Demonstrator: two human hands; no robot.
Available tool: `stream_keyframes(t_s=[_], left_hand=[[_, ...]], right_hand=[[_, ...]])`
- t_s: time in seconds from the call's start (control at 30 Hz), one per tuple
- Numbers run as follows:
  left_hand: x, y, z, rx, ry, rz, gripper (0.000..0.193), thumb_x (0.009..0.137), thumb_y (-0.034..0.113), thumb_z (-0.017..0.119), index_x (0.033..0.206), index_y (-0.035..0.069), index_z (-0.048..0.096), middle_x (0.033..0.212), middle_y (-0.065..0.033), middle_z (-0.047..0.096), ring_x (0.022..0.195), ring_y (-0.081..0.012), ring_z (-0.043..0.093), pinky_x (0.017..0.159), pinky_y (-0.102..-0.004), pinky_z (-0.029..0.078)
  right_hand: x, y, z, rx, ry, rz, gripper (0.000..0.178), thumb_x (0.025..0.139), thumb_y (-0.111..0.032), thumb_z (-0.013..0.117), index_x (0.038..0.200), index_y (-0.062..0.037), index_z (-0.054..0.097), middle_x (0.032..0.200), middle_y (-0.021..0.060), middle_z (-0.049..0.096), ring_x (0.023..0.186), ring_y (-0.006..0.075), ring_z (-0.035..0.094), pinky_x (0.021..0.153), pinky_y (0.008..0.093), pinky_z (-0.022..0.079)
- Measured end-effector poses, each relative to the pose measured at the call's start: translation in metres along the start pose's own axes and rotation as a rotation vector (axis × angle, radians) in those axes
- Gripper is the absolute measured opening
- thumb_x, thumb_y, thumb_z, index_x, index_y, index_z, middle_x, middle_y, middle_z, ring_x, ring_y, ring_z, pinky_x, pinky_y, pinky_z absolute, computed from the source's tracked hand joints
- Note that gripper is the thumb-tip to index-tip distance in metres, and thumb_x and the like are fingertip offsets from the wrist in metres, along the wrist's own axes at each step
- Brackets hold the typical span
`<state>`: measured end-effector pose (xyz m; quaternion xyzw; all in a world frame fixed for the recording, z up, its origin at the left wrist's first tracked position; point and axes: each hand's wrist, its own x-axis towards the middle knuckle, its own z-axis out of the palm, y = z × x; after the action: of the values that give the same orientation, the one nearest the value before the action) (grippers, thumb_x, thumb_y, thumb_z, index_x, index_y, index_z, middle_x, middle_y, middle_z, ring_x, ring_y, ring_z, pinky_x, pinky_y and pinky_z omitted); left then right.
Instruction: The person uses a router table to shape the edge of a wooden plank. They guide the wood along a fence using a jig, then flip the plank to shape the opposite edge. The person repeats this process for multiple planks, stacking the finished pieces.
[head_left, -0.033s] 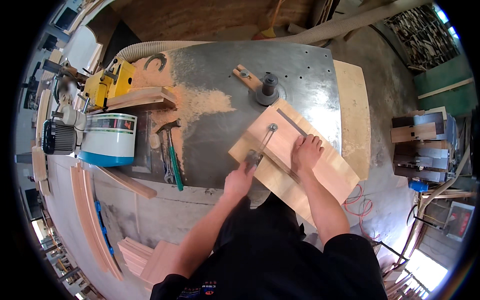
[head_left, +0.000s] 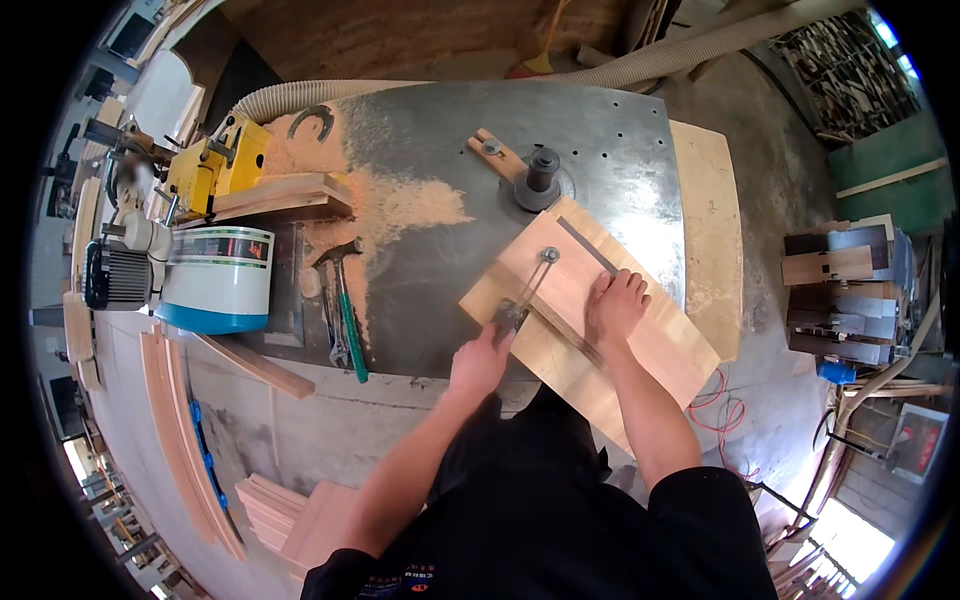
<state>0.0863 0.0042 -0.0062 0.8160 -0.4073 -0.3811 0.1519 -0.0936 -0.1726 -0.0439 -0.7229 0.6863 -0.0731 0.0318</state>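
Observation:
My left hand (head_left: 479,362) is closed around the dark handle (head_left: 508,316) of a toggle clamp, whose metal arm (head_left: 537,277) ends in a bolt over a pinkish board. My right hand (head_left: 619,303) lies on that wooden board (head_left: 566,283), fingers curled and pressed at a dark strip (head_left: 587,247) along it. Beneath the board is a paler plywood base (head_left: 484,296), tilted across the table's front edge toward my body. Just beyond its far corner stands a dark upright spindle (head_left: 541,177) on the metal table.
On the grey metal table (head_left: 420,130), a green-handled hammer (head_left: 348,315) lies by wrenches and sawdust (head_left: 400,205). A yellow machine part (head_left: 228,160) and a white-and-blue power feeder (head_left: 217,278) stand left. Boards (head_left: 300,520) are stacked below. A hose (head_left: 700,45) runs behind; a red cord (head_left: 728,415) lies right.

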Motion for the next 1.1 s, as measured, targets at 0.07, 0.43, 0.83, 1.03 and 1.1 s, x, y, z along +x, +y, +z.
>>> stream_keyframes(t_s=[0.07, 0.43, 0.83, 1.03, 1.1], left_hand=[[0.009, 0.002, -0.004, 0.020, -0.010, 0.014, 0.046, 0.105, 0.046, 0.051, 0.128, 0.007, 0.060, 0.094, -0.0252, 0.073, 0.091, -0.0480, 0.069, 0.083, -0.0577, 0.054], [0.028, 0.009, -0.016, 0.023, -0.018, 0.131, 0.035, 0.105, 0.039, 0.052, 0.119, 0.007, 0.057, 0.085, -0.0229, 0.072, 0.081, -0.0458, 0.070, 0.075, -0.0568, 0.056], [0.038, 0.009, -0.016, 0.040, -0.012, 0.170, 0.037, 0.105, 0.038, 0.052, 0.122, 0.005, 0.057, 0.083, -0.0231, 0.071, 0.080, -0.0451, 0.070, 0.074, -0.0559, 0.056], [0.042, 0.010, -0.016, 0.036, 0.000, 0.186, 0.039, 0.105, 0.039, 0.052, 0.123, 0.005, 0.057, 0.084, -0.0231, 0.072, 0.080, -0.0447, 0.070, 0.074, -0.0554, 0.056], [0.044, 0.010, -0.015, 0.038, 0.008, 0.192, 0.039, 0.105, 0.040, 0.053, 0.123, 0.005, 0.057, 0.084, -0.0231, 0.072, 0.080, -0.0447, 0.070, 0.074, -0.0552, 0.056]], right_hand=[[0.004, -0.002, 0.002, -0.016, 0.010, 0.003, 0.029, 0.102, -0.032, 0.053, 0.099, -0.0048, 0.061, 0.105, 0.0141, 0.060, 0.108, 0.0329, 0.055, 0.093, 0.0474, 0.041], [0.016, -0.002, 0.014, -0.037, 0.117, 0.012, 0.026, 0.100, -0.031, 0.055, 0.096, -0.0051, 0.059, 0.100, 0.0146, 0.059, 0.103, 0.0341, 0.056, 0.088, 0.0482, 0.042], [0.021, -0.001, 0.016, -0.051, 0.124, 0.034, 0.026, 0.100, -0.030, 0.056, 0.095, -0.0048, 0.058, 0.100, 0.0148, 0.060, 0.102, 0.0346, 0.057, 0.086, 0.0496, 0.043], [0.023, -0.002, 0.012, -0.047, 0.106, 0.048, 0.026, 0.100, -0.030, 0.055, 0.095, -0.0049, 0.057, 0.100, 0.0149, 0.060, 0.101, 0.0351, 0.057, 0.086, 0.0496, 0.043], [0.024, -0.003, 0.011, -0.048, 0.101, 0.058, 0.026, 0.100, -0.030, 0.055, 0.096, -0.0046, 0.058, 0.100, 0.0150, 0.060, 0.102, 0.0352, 0.057, 0.086, 0.0494, 0.043]])
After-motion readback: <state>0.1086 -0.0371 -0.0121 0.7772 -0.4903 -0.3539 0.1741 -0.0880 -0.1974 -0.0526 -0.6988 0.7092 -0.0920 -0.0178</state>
